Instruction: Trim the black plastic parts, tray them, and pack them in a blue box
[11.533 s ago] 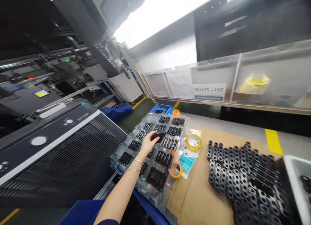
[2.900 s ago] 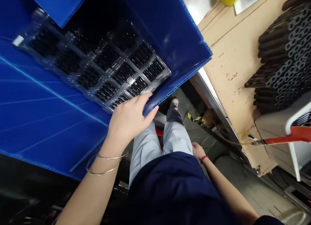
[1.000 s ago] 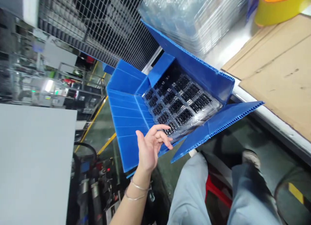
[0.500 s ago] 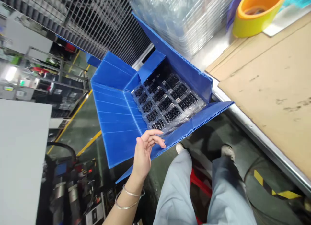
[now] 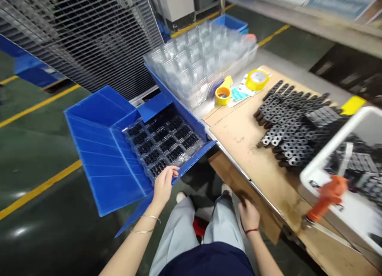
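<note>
Tray (image 5: pixel 185 156) lay flat inside the blue box (image 5: pixel 119 172), black parts (image 5: pixel 167 144) in its pockets; no change of place in the box versus 0.5 s before. What differed: your view had swung toward the bench (image 5: pixel 238 142), your right hand (image 5: pixel 250 217) had come into frame, and a cardboard sheet (image 5: pixel 227 173) now showed under the bench edge, where 0.5 s earlier you had dark floor.

Tray's long axis ran from the far end, shaded under the box's short flap, toward you, about parallel to the bench edge. Five pockets along, three across.

Your left hand (image 5: pixel 164 182) was at the box's near edge by the tray's near corner, fingers half curled; can't tell if it had hold of the edge. Right hand overlapped the cardboard sheet, fingers bent; can't tell if it gripped it.

Further out: clear stack (image 5: pixel 203 69) behind the box, its top plain plastic versus black-filled 11.5 s before. Then tape dispenser (image 5: pixel 223 95), black tubes (image 5: pixel 286 129) and white tub (image 5: pixel 316 174).
</note>
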### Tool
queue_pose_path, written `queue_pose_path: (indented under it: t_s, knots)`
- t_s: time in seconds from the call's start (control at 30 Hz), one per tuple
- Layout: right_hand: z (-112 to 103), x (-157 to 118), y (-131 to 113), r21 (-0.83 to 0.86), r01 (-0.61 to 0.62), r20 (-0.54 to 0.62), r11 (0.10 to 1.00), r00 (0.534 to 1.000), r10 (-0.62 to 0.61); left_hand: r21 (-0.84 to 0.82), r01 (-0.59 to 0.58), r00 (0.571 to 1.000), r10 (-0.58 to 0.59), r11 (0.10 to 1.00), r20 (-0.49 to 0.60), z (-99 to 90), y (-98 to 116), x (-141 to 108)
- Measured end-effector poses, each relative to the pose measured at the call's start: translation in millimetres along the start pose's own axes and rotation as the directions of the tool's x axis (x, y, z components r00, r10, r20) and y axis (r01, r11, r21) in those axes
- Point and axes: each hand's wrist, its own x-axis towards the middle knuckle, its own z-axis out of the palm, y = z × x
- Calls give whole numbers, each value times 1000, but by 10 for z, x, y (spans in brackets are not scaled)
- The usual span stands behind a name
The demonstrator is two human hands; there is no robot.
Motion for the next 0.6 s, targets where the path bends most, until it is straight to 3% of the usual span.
queue_pose_path:
  t_s: [0.1,0.23,0.33,0.5,0.57,0.6]
  knots:
    - [-83,-347,-165,-17,101,-72,995,992,-102,-4,-51,997,50,999,-54,1,33,22]
    - [-139,-635,-570,30,259,-108,965,961,-255,-80,-110,979,94,991,-180,-107,158,14]
    - [-367,-796,-860,48,309,-145,950,943,-299,-104,-175,972,155,979,-177,-243,256,-27]
    - [-1160,-1205,-1263,26,370,-199,929,912,-358,-207,-146,988,130,967,-89,-370,264,-127]
    - [-1598,-1421,-1337,-61,424,-217,904,878,-427,-299,-14,999,24,954,30,-308,221,-226]
    - [-1815,-1522,-1349,-92,428,-257,899,862,-436,-337,106,987,-57,935,152,-245,205,-291]
